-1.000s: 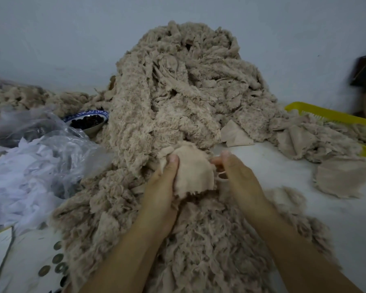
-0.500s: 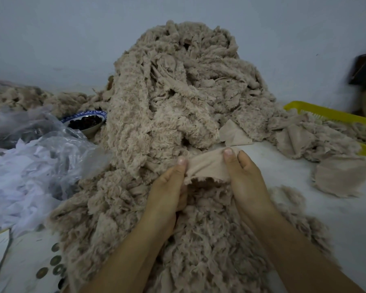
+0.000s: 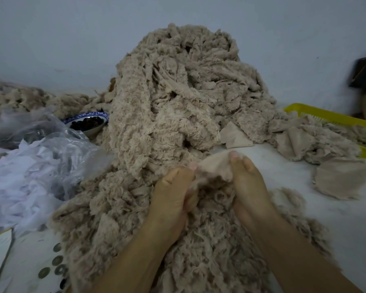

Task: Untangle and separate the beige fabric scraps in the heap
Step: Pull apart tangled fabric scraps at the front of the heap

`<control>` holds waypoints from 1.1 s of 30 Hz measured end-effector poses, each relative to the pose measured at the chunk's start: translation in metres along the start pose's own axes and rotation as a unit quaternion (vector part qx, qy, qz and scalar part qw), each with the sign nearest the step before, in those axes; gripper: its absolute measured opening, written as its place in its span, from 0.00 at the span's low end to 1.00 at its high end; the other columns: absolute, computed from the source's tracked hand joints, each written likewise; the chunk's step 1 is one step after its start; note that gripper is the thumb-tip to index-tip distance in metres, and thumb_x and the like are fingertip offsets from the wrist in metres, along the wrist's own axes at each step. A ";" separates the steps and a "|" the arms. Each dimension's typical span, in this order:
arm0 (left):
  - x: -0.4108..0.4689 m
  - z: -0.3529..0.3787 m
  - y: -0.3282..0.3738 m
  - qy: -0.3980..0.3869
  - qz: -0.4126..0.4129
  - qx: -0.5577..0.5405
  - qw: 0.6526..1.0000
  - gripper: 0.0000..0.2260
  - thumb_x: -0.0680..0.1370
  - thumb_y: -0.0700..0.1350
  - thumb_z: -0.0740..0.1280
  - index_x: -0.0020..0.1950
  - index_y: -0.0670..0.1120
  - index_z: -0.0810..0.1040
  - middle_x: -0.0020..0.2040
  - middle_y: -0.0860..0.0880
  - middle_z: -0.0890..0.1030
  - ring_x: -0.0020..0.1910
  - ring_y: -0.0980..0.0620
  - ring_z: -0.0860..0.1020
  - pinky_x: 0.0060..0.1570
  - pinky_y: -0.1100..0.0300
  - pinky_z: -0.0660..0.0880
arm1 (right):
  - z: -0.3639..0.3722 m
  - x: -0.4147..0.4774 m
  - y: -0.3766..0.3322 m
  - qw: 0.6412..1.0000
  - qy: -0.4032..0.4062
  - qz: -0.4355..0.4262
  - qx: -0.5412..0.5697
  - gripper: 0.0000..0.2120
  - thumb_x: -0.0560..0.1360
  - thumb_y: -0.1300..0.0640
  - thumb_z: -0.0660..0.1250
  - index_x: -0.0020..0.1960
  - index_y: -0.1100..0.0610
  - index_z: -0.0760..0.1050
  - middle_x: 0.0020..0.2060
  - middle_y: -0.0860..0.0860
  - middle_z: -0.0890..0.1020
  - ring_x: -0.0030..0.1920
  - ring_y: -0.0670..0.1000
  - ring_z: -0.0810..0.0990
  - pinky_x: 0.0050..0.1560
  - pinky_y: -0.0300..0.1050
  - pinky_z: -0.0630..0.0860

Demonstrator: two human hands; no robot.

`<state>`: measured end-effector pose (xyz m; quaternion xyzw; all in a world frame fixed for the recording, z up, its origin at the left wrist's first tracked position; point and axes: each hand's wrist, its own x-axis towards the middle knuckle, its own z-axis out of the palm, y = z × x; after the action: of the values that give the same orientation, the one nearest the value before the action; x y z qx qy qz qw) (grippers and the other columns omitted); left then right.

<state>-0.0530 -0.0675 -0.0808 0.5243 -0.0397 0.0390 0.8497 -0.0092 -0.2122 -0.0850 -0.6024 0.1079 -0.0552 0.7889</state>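
- The scrap [image 3: 213,167] being worked is stretched between the two hands, touching both. Its long axis runs side to side from one hand to the other, rising a little towards the right.
- The left hand [image 3: 171,191] pinches the scrap's lower left edge, fingers curled round it. The right hand [image 3: 249,182] grips the upper right end with the thumb on top.
- Neither hand is nearer, since each holds an end. In my judgement the coming move turns on this: pulling the hands apart along that side-to-side axis should draw the scrap free of the fluff beneath it.
- The heap [image 3: 178,98] rises straight ahead of the hands, just beyond the fingertips, and spreads back under both wrists and forearms. The scrap's lower edge seems to touch the fluff below; I cannot tell whether it is snagged.
- Counted: two hands and one scrap in hand.
- One heap stands ahead, and one flat loose piece [image 3: 235,138] lies just beyond the right hand.
- Another flat piece [image 3: 342,178] lies well out to the right on the table [image 3: 287,172].
- Further right sits one yellow basket [image 3: 325,116] with a smaller pile spilling from it.
- Out past the left hand are one bowl [image 3: 87,123] of dark bits and one clear plastic bag [image 3: 57,149] of white scraps.
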 end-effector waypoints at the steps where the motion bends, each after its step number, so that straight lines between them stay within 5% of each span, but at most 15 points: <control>1: 0.000 -0.002 0.002 0.010 0.007 -0.003 1.000 0.17 0.75 0.51 0.73 0.36 0.42 0.71 0.22 0.54 0.62 0.18 0.58 0.57 0.20 0.68 0.57 | -0.007 0.006 -0.003 1.000 0.015 0.007 0.022 0.14 0.83 0.48 0.59 0.50 0.58 0.76 0.40 0.57 0.83 0.36 0.52 0.84 0.36 0.46 0.82; 4: 0.007 -0.011 0.000 0.040 0.031 0.039 0.998 0.18 0.71 0.54 0.75 0.36 0.44 0.70 0.25 0.48 0.64 0.23 0.53 0.61 0.28 0.63 0.61 | -0.021 0.014 -0.013 0.998 0.019 -0.007 0.051 0.12 0.84 0.50 0.58 0.50 0.56 0.74 0.35 0.51 0.77 0.25 0.44 0.74 0.22 0.36 0.69; 7: 0.010 -0.010 -0.008 -0.019 0.006 0.154 0.988 0.15 0.76 0.52 0.70 0.31 0.50 0.74 0.26 0.49 0.71 0.22 0.53 0.67 0.26 0.65 0.66 | -0.007 0.003 -0.009 0.988 -0.094 0.027 0.118 0.16 0.81 0.50 0.63 0.60 0.62 0.75 0.39 0.54 0.83 0.31 0.46 0.83 0.28 0.39 0.77; 10: 0.009 -0.007 -0.010 -0.064 -0.061 0.203 0.975 0.23 0.72 0.69 0.63 0.40 0.52 0.84 0.35 0.46 0.83 0.32 0.51 0.81 0.34 0.60 0.76 | 0.001 -0.009 -0.012 0.970 -0.187 0.030 0.156 0.22 0.74 0.48 0.67 0.59 0.63 0.76 0.35 0.55 0.84 0.26 0.46 0.80 0.26 0.37 0.75; 13: 0.013 -0.008 -0.008 -0.101 -0.090 0.076 0.988 0.35 0.73 0.75 0.58 0.63 0.50 0.81 0.59 0.41 0.83 0.61 0.45 0.81 0.62 0.50 0.77 | -0.004 -0.015 -0.013 0.950 -0.274 0.053 0.138 0.20 0.73 0.49 0.66 0.57 0.63 0.75 0.29 0.53 0.81 0.20 0.44 0.74 0.21 0.34 0.71; 15: 0.013 -0.009 0.000 -0.117 -0.102 -0.051 0.987 0.36 0.74 0.70 0.59 0.69 0.43 0.76 0.66 0.40 0.79 0.68 0.45 0.76 0.64 0.54 0.76 | -0.006 -0.018 -0.010 0.944 -0.324 0.053 0.043 0.16 0.74 0.48 0.69 0.52 0.61 0.77 0.30 0.54 0.79 0.21 0.45 0.71 0.21 0.34 0.67; 17: 0.013 -0.013 0.007 -0.106 -0.108 -0.133 0.979 0.32 0.74 0.65 0.65 0.64 0.40 0.80 0.65 0.39 0.80 0.65 0.44 0.78 0.62 0.53 0.77 | -0.009 -0.016 -0.006 0.934 -0.347 0.036 -0.074 0.13 0.75 0.48 0.71 0.50 0.58 0.80 0.37 0.55 0.83 0.29 0.49 0.79 0.30 0.38 0.75; 19: 0.015 -0.017 0.011 -0.079 -0.092 -0.152 0.981 0.24 0.75 0.54 0.70 0.63 0.38 0.79 0.62 0.38 0.80 0.62 0.42 0.79 0.65 0.49 0.76 | -0.011 -0.011 -0.002 0.929 -0.328 0.031 -0.169 0.21 0.68 0.46 0.69 0.54 0.60 0.80 0.48 0.54 0.84 0.48 0.54 0.83 0.49 0.47 0.76; 22: 0.013 -0.016 0.010 -0.043 -0.053 -0.119 0.991 0.16 0.77 0.45 0.69 0.61 0.36 0.80 0.59 0.37 0.80 0.59 0.41 0.79 0.61 0.49 0.78 | -0.008 -0.009 -0.001 0.942 -0.284 0.011 -0.179 0.20 0.66 0.40 0.64 0.53 0.47 0.80 0.51 0.42 0.82 0.55 0.48 0.78 0.56 0.48 0.72; 25: 0.006 -0.011 0.003 -0.017 0.036 0.092 0.995 0.10 0.76 0.49 0.69 0.53 0.50 0.86 0.52 0.49 0.86 0.53 0.51 0.83 0.51 0.59 0.80 | -0.004 -0.011 -0.001 0.951 -0.256 -0.082 -0.152 0.16 0.67 0.29 0.63 0.49 0.34 0.77 0.45 0.36 0.82 0.50 0.40 0.81 0.47 0.38 0.76; 28: 0.001 -0.008 -0.005 -0.058 0.167 0.369 0.912 0.08 0.81 0.49 0.64 0.50 0.57 0.83 0.47 0.65 0.77 0.49 0.67 0.76 0.49 0.75 0.70 | 0.000 -0.016 0.001 0.936 -0.227 -0.162 -0.213 0.18 0.67 0.25 0.63 0.51 0.32 0.73 0.46 0.39 0.81 0.45 0.39 0.81 0.42 0.33 0.76; 30: 0.000 -0.006 -0.009 -0.091 0.184 0.414 0.887 0.10 0.83 0.48 0.62 0.52 0.58 0.83 0.47 0.65 0.74 0.50 0.67 0.74 0.48 0.76 0.68 | 0.002 -0.016 0.002 0.939 -0.181 -0.203 -0.211 0.10 0.76 0.34 0.62 0.46 0.38 0.75 0.40 0.40 0.82 0.39 0.38 0.80 0.36 0.30 0.74; 33: -0.001 -0.007 -0.012 -0.128 0.137 0.403 0.896 0.13 0.82 0.56 0.59 0.61 0.63 0.81 0.64 0.74 0.70 0.66 0.74 0.66 0.60 0.78 0.63 | 0.000 -0.011 0.002 0.961 -0.102 -0.200 -0.161 0.14 0.82 0.45 0.58 0.45 0.50 0.78 0.40 0.49 0.83 0.42 0.48 0.82 0.41 0.42 0.78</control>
<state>-0.0521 -0.0665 -0.0944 0.8116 -0.2004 0.1000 0.5396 -0.0200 -0.2088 -0.0857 -0.7332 -0.0883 -0.1320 0.6612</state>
